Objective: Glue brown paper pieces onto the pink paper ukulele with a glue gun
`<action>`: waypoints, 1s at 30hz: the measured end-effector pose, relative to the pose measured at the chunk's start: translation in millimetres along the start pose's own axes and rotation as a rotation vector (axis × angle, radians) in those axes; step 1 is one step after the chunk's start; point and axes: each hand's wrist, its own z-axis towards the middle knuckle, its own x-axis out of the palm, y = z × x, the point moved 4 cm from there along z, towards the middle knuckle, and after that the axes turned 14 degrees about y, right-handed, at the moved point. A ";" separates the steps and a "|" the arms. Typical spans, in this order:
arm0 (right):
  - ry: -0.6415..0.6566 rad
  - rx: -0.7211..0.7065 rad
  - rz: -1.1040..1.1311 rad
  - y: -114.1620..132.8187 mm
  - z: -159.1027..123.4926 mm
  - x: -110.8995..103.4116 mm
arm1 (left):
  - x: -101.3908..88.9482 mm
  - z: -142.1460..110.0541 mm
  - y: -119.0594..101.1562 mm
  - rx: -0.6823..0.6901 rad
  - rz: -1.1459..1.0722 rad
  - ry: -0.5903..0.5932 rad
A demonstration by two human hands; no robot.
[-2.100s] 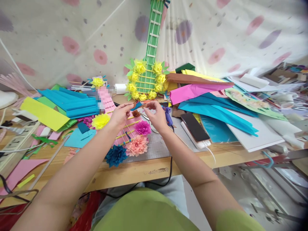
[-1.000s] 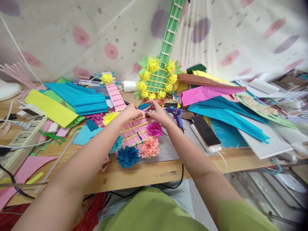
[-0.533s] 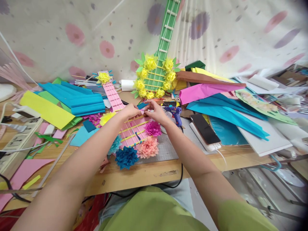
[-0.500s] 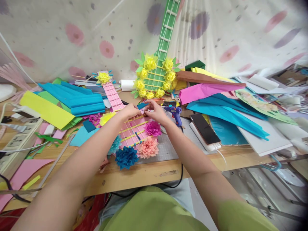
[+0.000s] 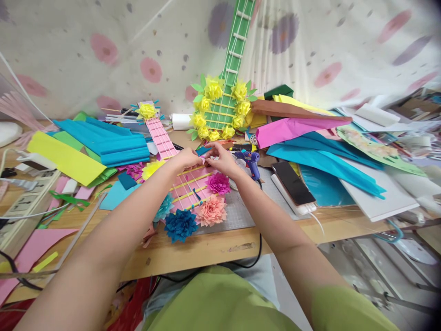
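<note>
Both my hands meet over the upper body of a pink paper guitar (image 5: 186,195) lying on the table, with white strings and yellow strips. My left hand (image 5: 188,159) has its fingers bent and pinched together. Close beside it, my right hand (image 5: 222,159) curls thumb and fingers toward the same spot. Whatever is between the fingertips is small and mostly hidden. Around the guitar's edge sit a dark blue paper flower (image 5: 181,225), a peach paper flower (image 5: 211,210), a magenta paper flower (image 5: 218,183), a light blue flower (image 5: 164,207) and a yellow flower (image 5: 152,170).
A purple glue gun (image 5: 253,163) lies right of my right hand, near a phone (image 5: 292,183). Behind leans a green paper guitar (image 5: 222,108) ringed with yellow flowers. Blue crepe paper (image 5: 113,142) is heaped left, by a power strip (image 5: 27,204). A cutting mat (image 5: 237,211) lies under the pink guitar.
The view has shifted very slightly. My hands stay at the same spot over the pink guitar, with only slight finger movement.
</note>
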 end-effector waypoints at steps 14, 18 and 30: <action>-0.015 0.009 -0.005 -2.2 0.5 -1.0 | -0.4 5.5 3.0 -0.013 -0.003 -0.048; -0.023 0.006 -0.027 -0.3 0.4 -1.7 | -1.4 9.5 5.3 -0.003 -0.076 -0.085; -0.015 -0.004 -0.024 -0.2 0.4 -1.7 | -0.8 -2.6 -2.9 0.013 0.138 -0.108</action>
